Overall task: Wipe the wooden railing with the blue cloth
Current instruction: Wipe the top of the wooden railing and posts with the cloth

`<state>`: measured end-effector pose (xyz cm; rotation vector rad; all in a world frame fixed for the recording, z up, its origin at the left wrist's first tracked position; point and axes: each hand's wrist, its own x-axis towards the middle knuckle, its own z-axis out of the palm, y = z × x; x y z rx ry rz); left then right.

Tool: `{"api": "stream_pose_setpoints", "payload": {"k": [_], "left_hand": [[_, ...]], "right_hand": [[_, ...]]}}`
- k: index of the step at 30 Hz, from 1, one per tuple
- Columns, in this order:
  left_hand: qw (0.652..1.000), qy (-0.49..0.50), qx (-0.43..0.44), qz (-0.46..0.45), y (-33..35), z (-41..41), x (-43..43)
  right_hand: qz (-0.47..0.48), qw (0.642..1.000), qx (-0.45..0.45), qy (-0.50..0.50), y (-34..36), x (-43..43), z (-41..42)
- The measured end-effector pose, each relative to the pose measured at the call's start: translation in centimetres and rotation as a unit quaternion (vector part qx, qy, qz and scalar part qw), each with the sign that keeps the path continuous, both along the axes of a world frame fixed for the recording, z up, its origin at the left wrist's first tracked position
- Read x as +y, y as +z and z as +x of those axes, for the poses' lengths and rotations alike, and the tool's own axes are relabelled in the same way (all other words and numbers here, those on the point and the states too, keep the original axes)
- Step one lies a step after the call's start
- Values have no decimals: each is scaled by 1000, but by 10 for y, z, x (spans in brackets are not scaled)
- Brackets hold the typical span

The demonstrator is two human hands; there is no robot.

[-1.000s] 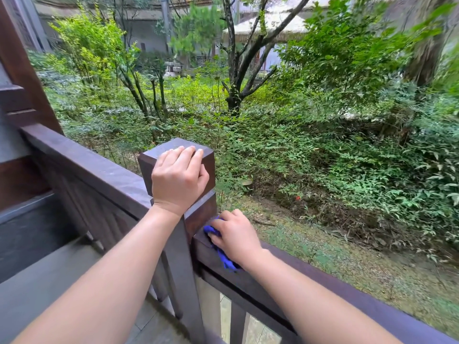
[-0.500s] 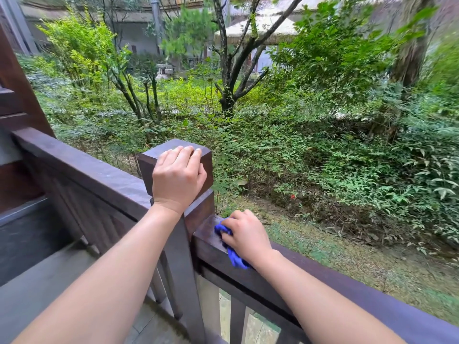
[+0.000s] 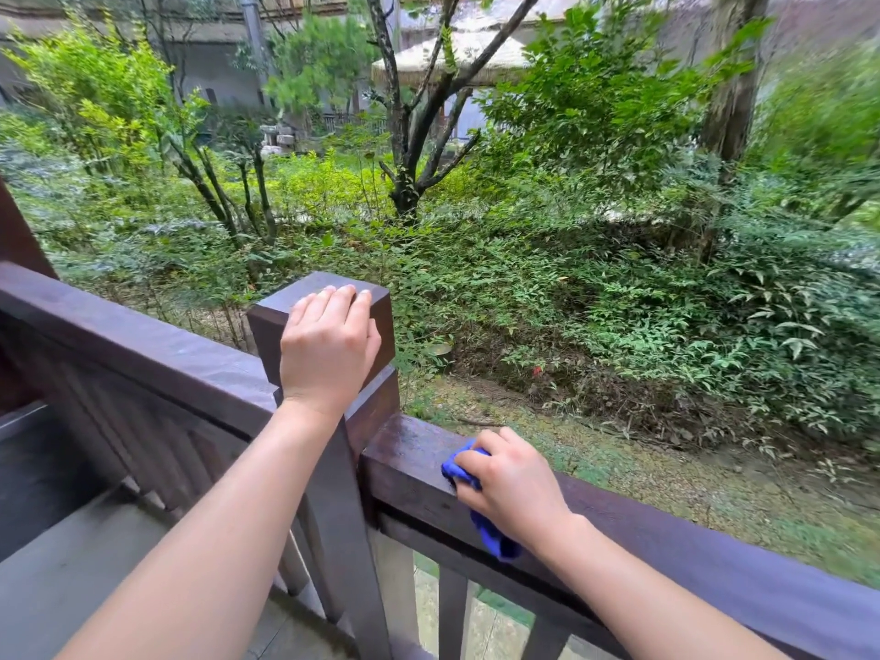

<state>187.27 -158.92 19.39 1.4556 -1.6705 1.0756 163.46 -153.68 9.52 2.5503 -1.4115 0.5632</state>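
Right hand (image 3: 512,483) grips blue cloth (image 3: 490,533) on wooden railing (image 3: 409,469); left hand (image 3: 328,347) fingers (image 3: 340,297) lie flat, relaxed, atop corner post (image 3: 271,321).

left hand (image 3: 328,350): bare, short nails | right hand (image 3: 512,483): bare | 2 forearms (image 3: 228,516): bare

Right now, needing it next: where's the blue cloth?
Head view, lower right: blue cloth gripped under the right hand on the railing, just right of the post.
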Motion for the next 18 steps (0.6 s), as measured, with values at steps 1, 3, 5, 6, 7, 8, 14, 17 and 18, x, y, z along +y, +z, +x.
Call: {"api": "stream_pose_setpoints", "payload": {"k": [1,3,5,6,7,8,14,17,18], "left_hand": [[1000,-2,-1,8,0,0,1],[1000,-5,-3,27,2,1,4],[999,-9,-3,48,5,0,7],[998,-10,-1,62,7,0,9],[997,-7,0,78,8,-2,11],[995,-4,1,99,9,-3,14],[978,20,-2,207,18,-5,25],[973,11,1,232,22,-6,28],[972,6,4,236,23,-6,28]], "right_hand": [[-3,1000,3,-10,1,3,-3],[-5,999,24,-28,1,9,-13],[7,996,60,-67,2,15,-30],[18,992,75,-101,4,15,-40],[28,986,83,-141,8,14,-50],[36,980,81,-180,13,12,-59],[45,963,27,-266,29,6,-71],[46,960,9,-276,32,10,-63],[46,959,4,-278,34,11,-61]]}}
